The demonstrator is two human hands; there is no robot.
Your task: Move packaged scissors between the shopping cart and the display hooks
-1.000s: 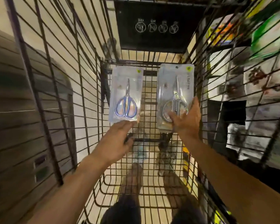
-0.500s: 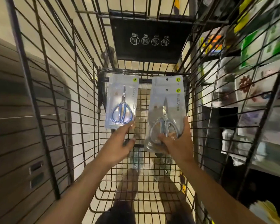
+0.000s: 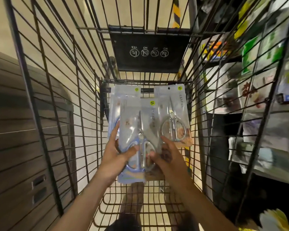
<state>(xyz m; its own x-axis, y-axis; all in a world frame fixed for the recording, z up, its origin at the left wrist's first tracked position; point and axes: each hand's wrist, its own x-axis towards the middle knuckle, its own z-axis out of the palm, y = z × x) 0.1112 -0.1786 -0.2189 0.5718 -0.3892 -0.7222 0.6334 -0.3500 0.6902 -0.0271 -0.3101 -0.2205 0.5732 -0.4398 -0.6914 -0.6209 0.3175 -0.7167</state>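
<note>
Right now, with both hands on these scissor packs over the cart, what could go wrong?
The packs overlap loosely: the middle silver-scissors pack lies across the blue-handled pack, so one could slip from the left hand or right hand. A dropped pack's corner might snag in the cart's wire floor.

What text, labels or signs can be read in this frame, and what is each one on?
"NO", three times, mirrored: above crossed-out icons on the black cart placard.
"YES", mirrored ("YEB"): above the fourth icon there.
"LEAF": right scissors package, further characters blurred.
Middle scissors package: lettering blurred.
Yellow round logos on packages: unreadable.
Shelf goods: too blurred.
</note>
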